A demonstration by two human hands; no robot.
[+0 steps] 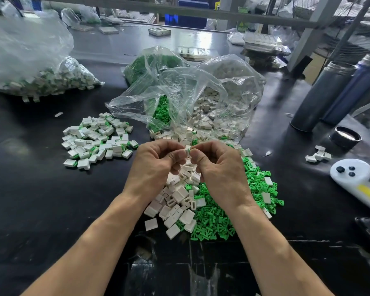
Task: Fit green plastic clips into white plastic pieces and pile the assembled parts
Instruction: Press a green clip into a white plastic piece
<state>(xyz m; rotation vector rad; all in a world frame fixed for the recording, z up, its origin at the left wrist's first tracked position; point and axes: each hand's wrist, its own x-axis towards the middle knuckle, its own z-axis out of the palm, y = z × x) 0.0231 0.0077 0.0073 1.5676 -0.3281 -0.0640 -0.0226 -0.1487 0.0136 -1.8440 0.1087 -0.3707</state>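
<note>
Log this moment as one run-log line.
left hand + right hand: pinching white piece | assembled pile: left

On the table (41,199), a heap of loose pieces (175,210) lies under both hands, clips (218,218) to its right; the assembled pile (96,139) lies left, 2 open bags (186,99) behind, 2 cylinders (333,90) far right
</note>
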